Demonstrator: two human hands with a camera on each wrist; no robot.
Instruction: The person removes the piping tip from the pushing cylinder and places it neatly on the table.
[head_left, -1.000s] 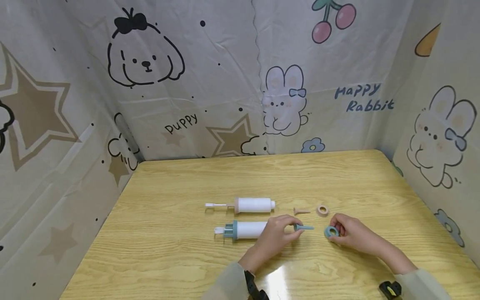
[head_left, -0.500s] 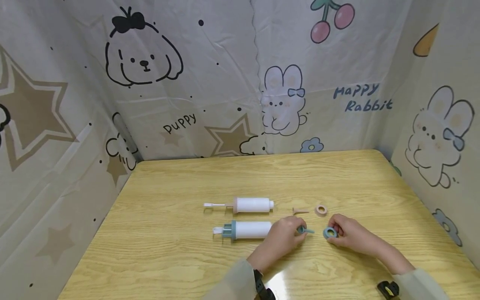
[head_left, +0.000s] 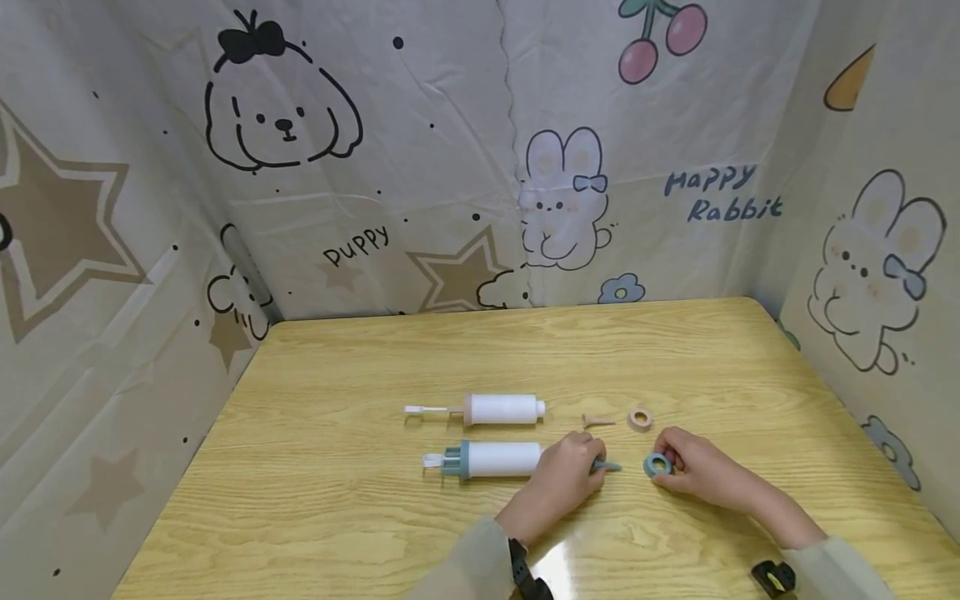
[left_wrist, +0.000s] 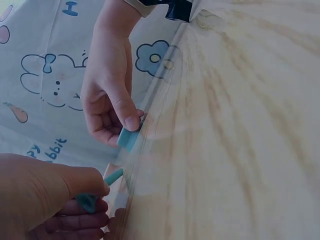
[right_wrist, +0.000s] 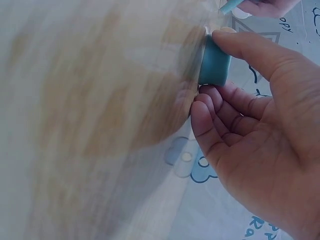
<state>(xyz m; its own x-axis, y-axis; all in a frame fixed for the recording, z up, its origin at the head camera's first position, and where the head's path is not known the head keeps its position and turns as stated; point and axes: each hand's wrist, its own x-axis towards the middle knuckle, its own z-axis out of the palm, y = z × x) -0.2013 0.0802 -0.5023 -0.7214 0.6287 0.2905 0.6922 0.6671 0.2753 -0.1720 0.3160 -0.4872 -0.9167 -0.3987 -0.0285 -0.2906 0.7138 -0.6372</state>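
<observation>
My left hand [head_left: 558, 473] pinches a small teal piece [head_left: 609, 467] with a flared end and a thin stem. In the left wrist view the stem [left_wrist: 115, 175] sticks out past the thumb, and fingers partly cover the flared end [left_wrist: 86, 202]. To the right, my right hand [head_left: 701, 469] holds a teal ring [head_left: 648, 469] between thumb and fingers, on its edge nearest the hand. The right wrist view shows the ring's smooth outer wall [right_wrist: 216, 62] with the thumb at its top and fingertips below. A short gap separates the stem from the ring.
A white cylinder with a teal pronged end [head_left: 498, 459] lies left of my left hand. Behind it lies another white cylinder with a beige collar [head_left: 502, 409]. A beige stemmed piece [head_left: 598, 421] and a beige ring [head_left: 640, 419] lie behind the hands on the wooden table [head_left: 337, 517].
My left hand has shifted slightly right and turned the teal stemmed piece, so its flared end is now mostly behind the fingers. My right hand keeps its hold on the ring.
</observation>
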